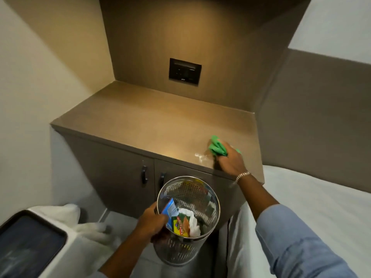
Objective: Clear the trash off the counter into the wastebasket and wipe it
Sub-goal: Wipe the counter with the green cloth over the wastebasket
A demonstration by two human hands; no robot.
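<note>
**Trash binned, wiping under way**

Nearest the camera, the left hand (152, 221) is gripping the rim of the wastebasket (186, 219), fingers closed over the metal edge at about 6 o'clock in the frame. Its long axis is running up and down, tilted a little, with the open mouth pointing up toward the camera and slightly toward 12 o'clock. Inside it, a blue packet (169, 211), a yellow snack wrapper (180, 227) and crumpled white paper (192, 219) are lying together.

Outward at 3 o'clock, the right hand (230, 159) is pressing a bunched green cloth (217, 147) onto the counter (140, 121), fingers curled closed around it, near the front edge. Just beside the cloth, toward 9 o'clock, a pale smear or clear scrap (200, 156) is showing; which it is cannot be told.

Judging from this, clearing is looking done, since nothing else is lying on the counter. Wiping seems only begun, with the far and left-hand areas apparently waiting.
</note>
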